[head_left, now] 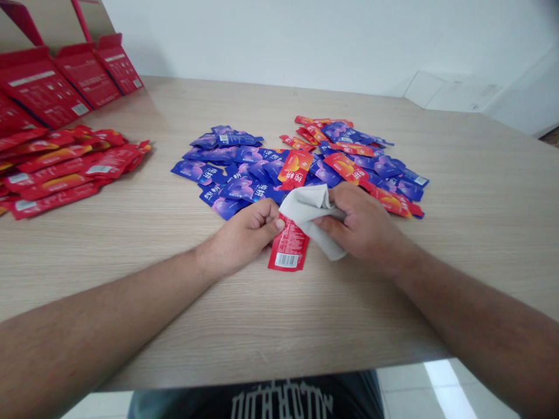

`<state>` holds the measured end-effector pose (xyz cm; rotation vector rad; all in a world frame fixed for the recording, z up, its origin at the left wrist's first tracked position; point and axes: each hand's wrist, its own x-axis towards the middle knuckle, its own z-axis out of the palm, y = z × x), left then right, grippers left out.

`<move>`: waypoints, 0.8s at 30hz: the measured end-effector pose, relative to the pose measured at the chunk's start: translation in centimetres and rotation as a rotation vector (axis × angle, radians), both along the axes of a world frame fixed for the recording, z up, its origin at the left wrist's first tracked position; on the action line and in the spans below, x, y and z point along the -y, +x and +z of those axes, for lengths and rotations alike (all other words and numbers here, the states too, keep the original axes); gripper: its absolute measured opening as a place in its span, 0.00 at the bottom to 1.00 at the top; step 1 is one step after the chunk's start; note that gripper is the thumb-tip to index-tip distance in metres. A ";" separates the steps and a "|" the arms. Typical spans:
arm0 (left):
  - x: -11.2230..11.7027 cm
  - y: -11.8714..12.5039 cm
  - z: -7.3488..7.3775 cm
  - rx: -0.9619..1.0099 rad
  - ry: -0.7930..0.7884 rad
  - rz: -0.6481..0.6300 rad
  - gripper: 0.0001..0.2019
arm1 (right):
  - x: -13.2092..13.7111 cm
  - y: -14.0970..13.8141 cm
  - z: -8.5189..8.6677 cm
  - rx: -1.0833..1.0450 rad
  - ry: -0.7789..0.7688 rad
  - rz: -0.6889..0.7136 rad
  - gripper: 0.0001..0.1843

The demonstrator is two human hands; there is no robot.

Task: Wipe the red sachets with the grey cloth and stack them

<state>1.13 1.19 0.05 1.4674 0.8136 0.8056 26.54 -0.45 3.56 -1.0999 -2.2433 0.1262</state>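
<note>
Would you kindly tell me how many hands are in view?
2: the left hand holds a red packet by its edge; the right hand holds a grey cloth over part of it. No other hand shows.

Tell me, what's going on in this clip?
A person is handling a red packet over a table. The left hand grips its edge, barcode side showing, while the right hand holds a pale cloth over its far end. Just beyond lies a loose pile of blue and red packets; more red packets are stacked at the left, in front of red boxes.
</note>
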 end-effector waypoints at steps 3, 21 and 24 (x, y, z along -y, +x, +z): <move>0.1 0.0 0.1 -0.014 0.001 0.011 0.14 | 0.2 -0.3 -0.1 0.047 -0.047 0.087 0.08; 0.3 0.1 0.3 -0.019 0.010 0.034 0.13 | 1.3 -0.8 0.4 0.244 -0.177 0.298 0.02; 0.2 0.1 0.2 -0.004 -0.002 0.015 0.13 | 0.4 -0.2 0.0 0.081 -0.071 0.069 0.06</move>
